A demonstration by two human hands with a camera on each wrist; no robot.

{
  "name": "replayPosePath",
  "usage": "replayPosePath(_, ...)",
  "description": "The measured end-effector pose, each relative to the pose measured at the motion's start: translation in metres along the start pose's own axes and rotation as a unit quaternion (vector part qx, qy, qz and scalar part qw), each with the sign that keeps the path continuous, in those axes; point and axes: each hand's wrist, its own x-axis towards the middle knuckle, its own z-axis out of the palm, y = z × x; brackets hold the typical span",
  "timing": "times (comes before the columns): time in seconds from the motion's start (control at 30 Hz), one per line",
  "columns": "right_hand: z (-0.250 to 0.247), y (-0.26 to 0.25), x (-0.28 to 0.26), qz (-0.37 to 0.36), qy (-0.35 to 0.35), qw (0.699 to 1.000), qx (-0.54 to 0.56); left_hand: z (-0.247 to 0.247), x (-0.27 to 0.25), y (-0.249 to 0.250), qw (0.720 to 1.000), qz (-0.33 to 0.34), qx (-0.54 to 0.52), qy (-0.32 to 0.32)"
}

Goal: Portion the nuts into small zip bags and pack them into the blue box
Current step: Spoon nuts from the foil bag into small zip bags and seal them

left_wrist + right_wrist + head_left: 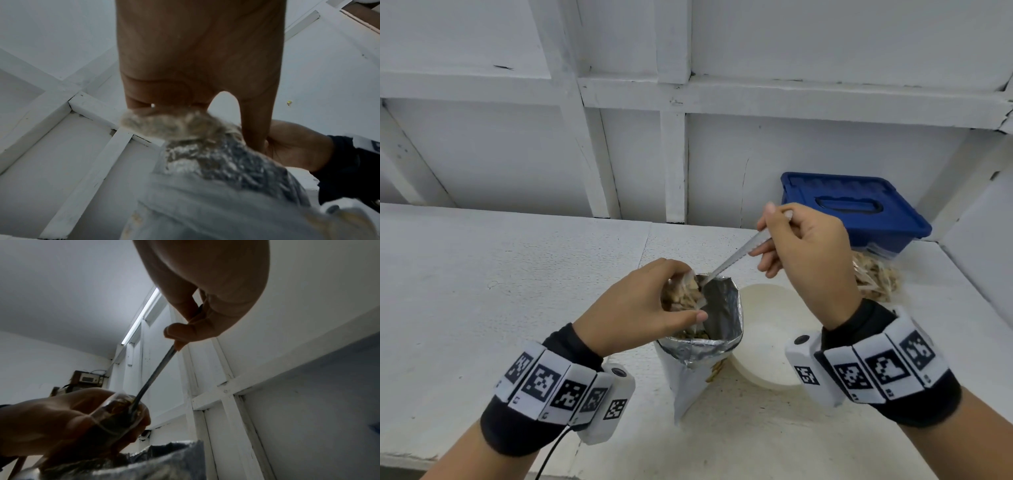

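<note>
My left hand (pixel 690 294) pinches a small clear zip bag (pixel 686 289), part filled with nuts, and holds its mouth open just above the big foil nut bag (pixel 717 325) standing on the table. My right hand (pixel 763 233) grips the handle of a metal spoon (pixel 736 255) whose bowl end dips into the small bag's mouth. The right wrist view shows the spoon (pixel 156 369) running down into the small bag (pixel 121 412). In the left wrist view the small bag (pixel 174 125) sits under my fingers, over the foil bag (pixel 226 162). The blue box (pixel 852 205) stands at the back right, lid on.
Several filled zip bags (pixel 876 279) lie piled in front of the blue box. A shallow round white dish (pixel 767 337) sits just right of the foil bag. White panelled wall runs behind the white table (pixel 500 291), with a side wall close on the right.
</note>
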Motion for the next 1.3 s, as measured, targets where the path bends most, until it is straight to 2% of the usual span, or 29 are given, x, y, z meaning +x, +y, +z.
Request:
replayPosePath(0.1, 0.007, -0.018, 0.002, -0.113, -0.009, 0.993, -0.036, 0.001, -0.001, -0.002, 0.998, -0.006, -0.066, 0.023)
replayPosePath(0.2, 0.007, -0.032, 0.005, -0.227, -0.007, 0.971, -0.07, 0.001, -0.002, -0.004, 0.992, -0.016, -0.117, 0.051)
replayPosePath(0.27, 0.001, -0.037, 0.008, -0.269, 0.009, 0.959, -0.084, 0.0, -0.004, -0.005, 0.986, -0.029, -0.144, 0.071)
replayPosePath(0.33, -0.007, -0.038, 0.011, -0.28, 0.029, 0.956, -0.082, -0.002, -0.006, -0.007, 0.984, -0.035, -0.148, 0.092)
replayPosePath(0.43, -0.021, -0.032, 0.013, -0.244, 0.071, 0.965, -0.057, -0.007, -0.008, -0.012, 0.98, -0.055, -0.152, 0.114)
replayPosePath(0.5, -0.026, -0.023, 0.011, -0.227, 0.073, 0.969, -0.068, -0.011, -0.01, -0.015, 0.98, -0.068, -0.144, 0.118)
replayPosePath(0.57, -0.023, -0.01, 0.004, -0.211, 0.023, 0.972, -0.101, -0.013, -0.01, -0.019, 0.982, -0.078, -0.131, 0.115)
replayPosePath(0.63, -0.011, 0.006, -0.007, -0.19, -0.058, 0.971, -0.134, -0.014, -0.01, -0.021, 0.985, -0.077, -0.119, 0.095)
replayPosePath(0.77, 0.018, 0.038, -0.023, -0.217, -0.173, 0.932, -0.233, -0.013, -0.007, -0.015, 0.992, -0.07, -0.102, 0.036)
replayPosePath(0.87, 0.03, 0.052, -0.028, -0.251, -0.195, 0.89, -0.328, -0.013, -0.005, -0.012, 0.993, -0.066, -0.092, 0.024)
replayPosePath(0.93, 0.034, 0.057, -0.032, -0.24, -0.212, 0.884, -0.342, -0.013, -0.004, -0.013, 0.993, -0.064, -0.092, 0.03)
replayPosePath(1.03, 0.036, 0.059, -0.033, -0.192, -0.246, 0.893, -0.325, -0.011, -0.002, -0.016, 0.992, -0.068, -0.1, 0.039)
replayPosePath(1.13, 0.035, 0.057, -0.031, -0.101, -0.266, 0.922, -0.263, -0.012, -0.002, -0.016, 0.99, -0.071, -0.112, 0.039)
replayPosePath(1.3, 0.028, 0.045, -0.024, 0.018, -0.218, 0.962, -0.165, -0.011, -0.002, -0.016, 0.993, -0.068, -0.095, 0.029)
